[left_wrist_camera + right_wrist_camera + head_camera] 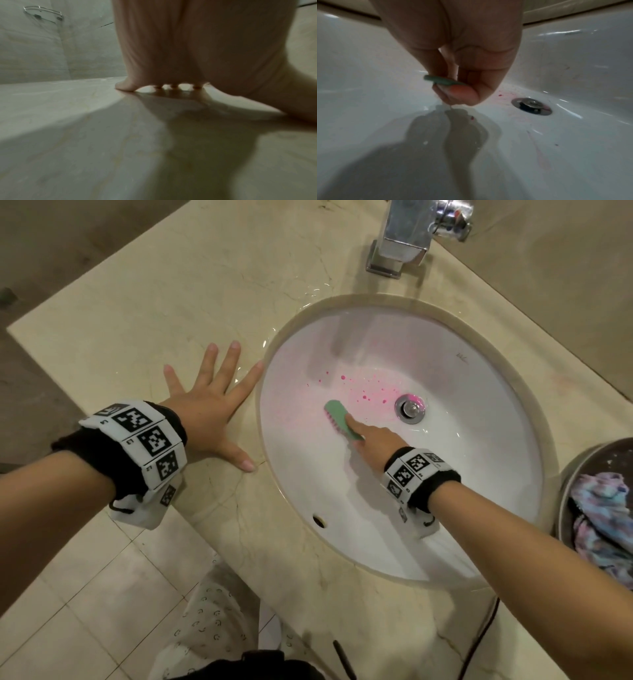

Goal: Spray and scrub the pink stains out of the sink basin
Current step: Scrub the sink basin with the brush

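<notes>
A white oval sink basin point(462, 481) is set in a beige marble counter. Pink stains point(370, 392) speckle the basin floor left of the metal drain point(410, 408), which also shows pink. My right hand point(370, 436) grips a small green scrub brush point(342, 419) with pink bristles, pressed on the basin just left of the stains. In the right wrist view the fingers point(467, 81) pinch the green brush point(443, 81), with the drain point(531, 106) to the right. My left hand point(209, 402) lies flat on the counter, fingers spread; in the left wrist view its fingertips point(125, 86) touch the counter.
A chrome faucet point(400, 237) stands behind the basin. Water is pooled on the counter point(154, 313) at the basin's upper left rim. A round tub with a colourful cloth point(603, 515) sits at the right edge. A black cable point(479, 642) hangs down the counter front.
</notes>
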{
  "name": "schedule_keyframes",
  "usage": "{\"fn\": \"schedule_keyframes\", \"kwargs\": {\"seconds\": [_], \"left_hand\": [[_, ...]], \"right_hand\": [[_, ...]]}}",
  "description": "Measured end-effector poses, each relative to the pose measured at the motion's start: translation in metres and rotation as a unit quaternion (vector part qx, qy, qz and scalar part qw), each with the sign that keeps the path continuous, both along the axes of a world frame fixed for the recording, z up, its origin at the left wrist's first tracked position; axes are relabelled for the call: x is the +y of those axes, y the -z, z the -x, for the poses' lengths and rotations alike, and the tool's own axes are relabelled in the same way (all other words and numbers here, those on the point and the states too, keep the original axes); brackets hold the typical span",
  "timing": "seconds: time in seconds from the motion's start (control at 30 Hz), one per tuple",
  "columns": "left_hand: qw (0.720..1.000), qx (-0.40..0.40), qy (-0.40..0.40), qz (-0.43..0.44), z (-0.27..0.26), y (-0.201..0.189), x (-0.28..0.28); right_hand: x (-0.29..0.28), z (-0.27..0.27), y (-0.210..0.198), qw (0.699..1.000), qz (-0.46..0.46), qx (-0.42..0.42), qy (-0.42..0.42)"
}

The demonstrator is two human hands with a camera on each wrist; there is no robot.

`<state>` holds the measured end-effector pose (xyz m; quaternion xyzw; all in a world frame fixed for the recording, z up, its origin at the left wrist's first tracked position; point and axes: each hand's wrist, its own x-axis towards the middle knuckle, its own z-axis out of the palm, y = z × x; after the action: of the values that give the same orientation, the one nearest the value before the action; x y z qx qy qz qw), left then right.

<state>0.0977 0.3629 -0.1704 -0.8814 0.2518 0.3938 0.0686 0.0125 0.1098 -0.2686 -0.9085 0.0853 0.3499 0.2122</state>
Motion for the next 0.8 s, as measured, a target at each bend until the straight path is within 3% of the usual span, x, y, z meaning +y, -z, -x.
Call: {"fn": "schedule_keyframes", "kwargs": {"seconds": [0.07,0.23,0.4,0.53,0.7,0.8], "left_hand": [[1.0,0.0,0.0,0.002,0.0,0.001,0.001],[1.0,-0.009,0.002,-0.005,0.0,0.002,0.001],[1.0,-0.009,0.001,-0.008,0.0,0.003,0.0],[1.0,-0.007,-0.003,-0.007,0.001,0.002,0.0],[1.0,-0.011,-0.003,-0.009,0.001,0.002,0.0],[1.0,-0.012,-0.001,-0.008,0.001,0.001,0.0]], "right_hand": [[0.001,-0.005,0.002,1.0,0.0,-0.005,0.022],[0.035,-0.008,0.009,0.994,-0.106,-0.02,0.034],[0.014,-0.003,0.004,0.998,-0.063,-0.003,-0.014],[-0.003,-0.006,-0.001,1.0,0.007,-0.022,0.013],[0.023,-0.015,0.011,0.994,-0.077,-0.021,0.069],[0.03,-0.009,0.013,0.995,-0.095,-0.016,0.04]]}}
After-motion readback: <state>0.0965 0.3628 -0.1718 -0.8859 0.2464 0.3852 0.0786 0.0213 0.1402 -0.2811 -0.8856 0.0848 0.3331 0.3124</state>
